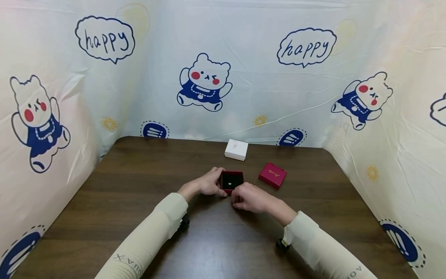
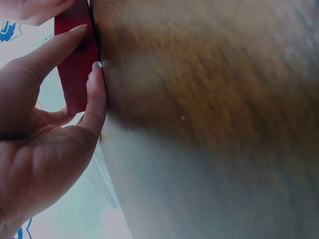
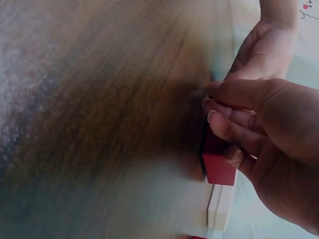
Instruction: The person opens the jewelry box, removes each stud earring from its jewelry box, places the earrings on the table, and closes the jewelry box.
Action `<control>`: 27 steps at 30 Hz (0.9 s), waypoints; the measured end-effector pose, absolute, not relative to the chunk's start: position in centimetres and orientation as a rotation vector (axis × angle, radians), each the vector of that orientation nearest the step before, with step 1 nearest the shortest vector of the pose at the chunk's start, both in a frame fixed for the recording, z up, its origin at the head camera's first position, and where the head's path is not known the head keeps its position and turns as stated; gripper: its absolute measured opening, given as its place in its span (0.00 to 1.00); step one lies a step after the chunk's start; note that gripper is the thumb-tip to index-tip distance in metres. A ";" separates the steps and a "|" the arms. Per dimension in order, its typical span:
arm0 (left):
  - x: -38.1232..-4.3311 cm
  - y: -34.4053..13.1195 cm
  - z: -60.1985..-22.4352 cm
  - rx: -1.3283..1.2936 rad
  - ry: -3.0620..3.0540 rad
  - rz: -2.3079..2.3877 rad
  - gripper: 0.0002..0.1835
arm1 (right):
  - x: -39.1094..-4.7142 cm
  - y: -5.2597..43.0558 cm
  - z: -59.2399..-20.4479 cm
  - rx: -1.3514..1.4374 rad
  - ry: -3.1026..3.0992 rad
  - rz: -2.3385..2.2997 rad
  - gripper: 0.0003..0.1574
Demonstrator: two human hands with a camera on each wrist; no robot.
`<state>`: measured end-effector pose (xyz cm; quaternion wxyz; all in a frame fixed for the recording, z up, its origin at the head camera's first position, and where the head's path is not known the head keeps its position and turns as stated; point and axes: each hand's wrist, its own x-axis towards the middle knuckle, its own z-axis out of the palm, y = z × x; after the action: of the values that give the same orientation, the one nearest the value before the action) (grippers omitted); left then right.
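An uncovered red jewelry box (image 1: 228, 191) with a black insert sits on the table in the head view. On the insert lies a tiny silvery star-shaped piece (image 1: 230, 184). My left hand (image 1: 210, 182) grips the box's left side, thumb on the front wall and another finger low along the base in the left wrist view. At the front right corner of the box is my right hand (image 1: 251, 197), fingers curled. Its thumb and forefinger tips meet in the right wrist view around a small pale thing (image 3: 199, 93), too blurred to tell its kind.
A red lid (image 1: 273, 175) with gold lettering lies right of the box. Behind stands a small white box (image 1: 236, 150), near the back edge of the brown wooden table (image 1: 146, 162). Printed cloth (image 1: 254, 97) hangs around the back and sides.
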<state>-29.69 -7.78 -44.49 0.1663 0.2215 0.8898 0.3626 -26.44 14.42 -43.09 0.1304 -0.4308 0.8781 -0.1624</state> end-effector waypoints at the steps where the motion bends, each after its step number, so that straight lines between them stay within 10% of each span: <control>1: -29.7 -7.8 -44.5 0.634 2.534 1.029 0.45 | -26.4 14.4 -43.1 -1.239 2.548 -0.468 0.02; 27: -29.8 -7.8 -44.2 0.644 2.543 1.006 0.46 | -27.6 15.3 -40.8 -1.226 2.724 -0.535 0.05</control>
<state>-29.84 -7.80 -44.22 0.1655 0.2259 0.8927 0.3532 -27.64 15.30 -40.76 0.0533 -0.4033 0.8964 -0.1759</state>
